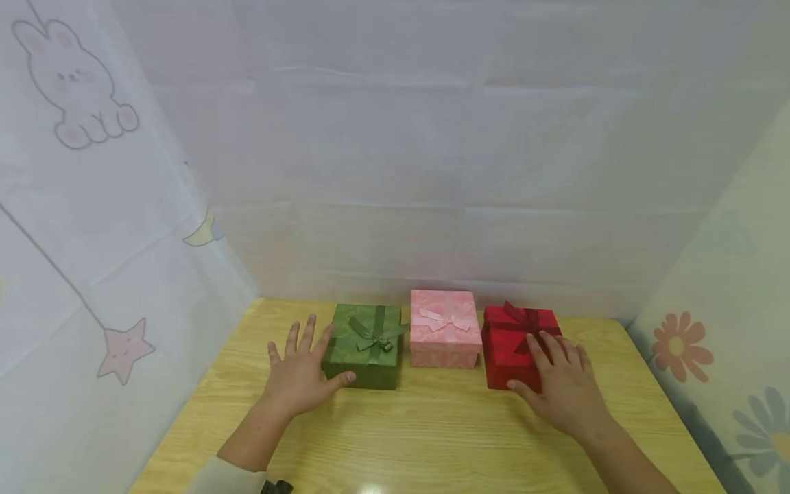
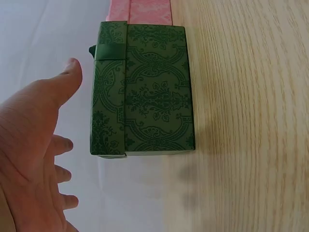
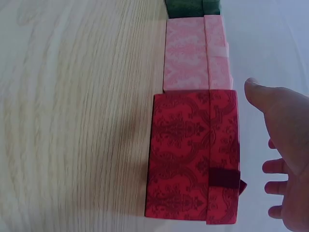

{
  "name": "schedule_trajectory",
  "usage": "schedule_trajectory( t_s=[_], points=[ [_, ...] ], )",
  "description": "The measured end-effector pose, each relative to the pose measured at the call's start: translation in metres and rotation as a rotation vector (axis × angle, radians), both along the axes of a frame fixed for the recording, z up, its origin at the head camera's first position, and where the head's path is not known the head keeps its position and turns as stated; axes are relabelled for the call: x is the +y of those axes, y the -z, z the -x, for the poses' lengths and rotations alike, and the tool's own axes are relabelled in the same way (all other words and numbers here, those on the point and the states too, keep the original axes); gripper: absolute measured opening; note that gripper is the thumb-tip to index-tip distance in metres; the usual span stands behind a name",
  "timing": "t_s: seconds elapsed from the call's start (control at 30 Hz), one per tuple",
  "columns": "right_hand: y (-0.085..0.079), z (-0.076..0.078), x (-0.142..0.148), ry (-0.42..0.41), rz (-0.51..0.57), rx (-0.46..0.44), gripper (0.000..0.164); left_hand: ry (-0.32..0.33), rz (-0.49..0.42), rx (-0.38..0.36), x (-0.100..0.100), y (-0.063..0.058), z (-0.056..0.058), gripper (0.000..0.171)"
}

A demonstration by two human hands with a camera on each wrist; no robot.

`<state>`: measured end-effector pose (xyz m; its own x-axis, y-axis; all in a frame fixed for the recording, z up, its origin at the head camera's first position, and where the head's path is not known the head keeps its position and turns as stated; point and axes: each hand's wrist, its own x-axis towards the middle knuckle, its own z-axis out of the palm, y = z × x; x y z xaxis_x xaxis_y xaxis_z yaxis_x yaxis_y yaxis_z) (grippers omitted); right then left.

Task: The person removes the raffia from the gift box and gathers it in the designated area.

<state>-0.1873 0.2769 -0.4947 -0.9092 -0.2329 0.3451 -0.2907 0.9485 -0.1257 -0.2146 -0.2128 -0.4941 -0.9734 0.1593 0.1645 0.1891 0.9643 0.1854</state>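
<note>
Three lidded gift boxes with ribbon bows stand in a row: a green gift box (image 1: 361,363) at left, a pink gift box (image 1: 444,353) in the middle and a red gift box (image 1: 507,357) at right. My left hand (image 1: 299,381), fingers spread, is at the green box's left side; in the left wrist view a gap shows between the thumb (image 2: 70,82) and the lid. Over the red box's right part is my right hand (image 1: 570,391), its fingers extended. In the right wrist view it appears apart from the lid. Neither hand holds anything.
The boxes stand near the back edge of a light wooden table (image 1: 395,439). Behind it hangs a pale cloth backdrop (image 1: 395,151). Printed cloth walls flank both sides, with a rabbit (image 1: 74,82) on the left one and flowers (image 1: 681,346) on the right.
</note>
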Motion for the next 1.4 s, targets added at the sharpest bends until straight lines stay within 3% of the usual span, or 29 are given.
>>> schedule_trajectory(
  t_s=[0.3,0.6,0.83,1.17,1.4],
  points=[
    [0.001,0.002,-0.023,-0.079,0.038,0.066,0.091,0.008,-0.036,0.015,-0.004,0.003,0.003,0.11],
    [0.007,0.009,-0.046,-0.11,0.092,0.006,0.088,0.028,-0.138,0.018,-0.005,0.001,-0.001,0.101],
    [0.007,0.01,-0.066,-0.158,0.153,-0.037,0.086,0.042,-0.24,-0.02,-0.008,0.005,0.001,0.098],
    [0.011,0.011,-0.096,-0.221,0.206,-0.089,0.08,0.053,-0.397,-0.062,-0.013,0.016,0.008,0.1],
    [0.018,0.018,-0.12,-0.241,0.232,-0.131,0.083,0.046,-0.423,-0.083,-0.015,0.026,0.012,0.1]
  ],
)
